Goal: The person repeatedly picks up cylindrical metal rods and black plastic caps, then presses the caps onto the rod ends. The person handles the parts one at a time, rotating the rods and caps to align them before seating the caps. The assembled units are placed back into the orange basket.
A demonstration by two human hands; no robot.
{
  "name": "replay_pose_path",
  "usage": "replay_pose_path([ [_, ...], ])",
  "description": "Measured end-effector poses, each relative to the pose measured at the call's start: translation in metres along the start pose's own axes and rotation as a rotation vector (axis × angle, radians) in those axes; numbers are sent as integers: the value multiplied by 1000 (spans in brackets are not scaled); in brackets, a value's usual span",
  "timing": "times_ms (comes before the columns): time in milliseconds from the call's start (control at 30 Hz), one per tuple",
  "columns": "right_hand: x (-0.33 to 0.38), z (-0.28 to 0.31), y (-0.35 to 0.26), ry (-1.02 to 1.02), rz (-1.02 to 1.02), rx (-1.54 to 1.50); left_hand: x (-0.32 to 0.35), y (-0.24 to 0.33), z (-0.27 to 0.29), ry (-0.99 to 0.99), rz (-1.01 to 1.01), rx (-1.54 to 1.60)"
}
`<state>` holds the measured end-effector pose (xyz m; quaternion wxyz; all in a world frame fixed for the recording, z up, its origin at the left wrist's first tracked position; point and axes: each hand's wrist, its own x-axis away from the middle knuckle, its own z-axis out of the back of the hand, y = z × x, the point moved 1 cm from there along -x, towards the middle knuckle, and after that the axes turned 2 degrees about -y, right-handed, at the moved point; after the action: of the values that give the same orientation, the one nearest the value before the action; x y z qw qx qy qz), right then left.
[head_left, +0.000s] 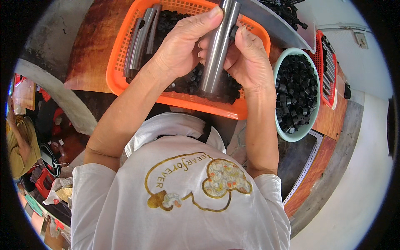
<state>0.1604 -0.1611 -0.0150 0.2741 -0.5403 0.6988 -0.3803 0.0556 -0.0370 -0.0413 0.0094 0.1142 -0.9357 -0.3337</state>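
Above the orange basket (216,109) in the head view is a metal tube (217,54), long axis running outward from the wearer, far end leaning right; left grip (179,46) holding its far left side, right grip (252,66) pinching a small black piece (234,33) beside it.

Worktop (89,46) of glossy reddish-brown wood, darkly grained, visible to the left of the orange basket (216,109) and again well to its right. On the wood: the orange basket itself, near rim past the worktop's edge. Just behind and to the right of that basket, a grey plastic bin (287,35); just to its right, a pale green bowl (291,136), underside hidden. Farther right of it, a red basket (319,46), with a small black object (347,91) beyond.
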Motion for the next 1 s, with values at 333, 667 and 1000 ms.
replay_pose_path([
  [333,4,1,-3,-30,-36,140,5,7,-12,-66,-73,-96],
  [667,6,-6,0,-146,-22,-143,7,8,-16,-96,-109,-146],
  [1000,10,-19,8,-36,-2,-112,5,7,-7,-131,-136,-175],
])
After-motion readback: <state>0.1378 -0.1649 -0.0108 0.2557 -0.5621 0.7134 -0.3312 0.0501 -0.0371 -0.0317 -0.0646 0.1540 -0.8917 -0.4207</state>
